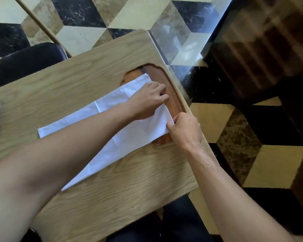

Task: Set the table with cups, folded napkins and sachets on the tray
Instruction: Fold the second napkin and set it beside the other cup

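One white cloth napkin point(101, 130), a long folded band, lies across the pale wood-grain desk point(77, 81) with its far end draped over the single oval reddish-brown wooden tray point(173, 95) near the desk's right edge. The left hand point(147, 100) lies on that end, its fingers curled over the cloth and bearing down, apparently to pin the layers while the fold is made. The right hand point(185, 128) pinches the napkin's near corner between thumb and fingers at the tray's rim, seemingly to line up the edges or draw the corner over. Working on the tray makes sense, since the finished fold is meant to sit there.

By count: one napkin, one tray, no cups and no sachets anywhere in view, so the setting looks barely started. The tray's surface under the cloth is hidden, so whether anything small lies beneath cannot be told. A dark padded chair seat point(28, 62) stands at the desk's far left, over a floor of cream, black and brown marble tiles point(138, 13).
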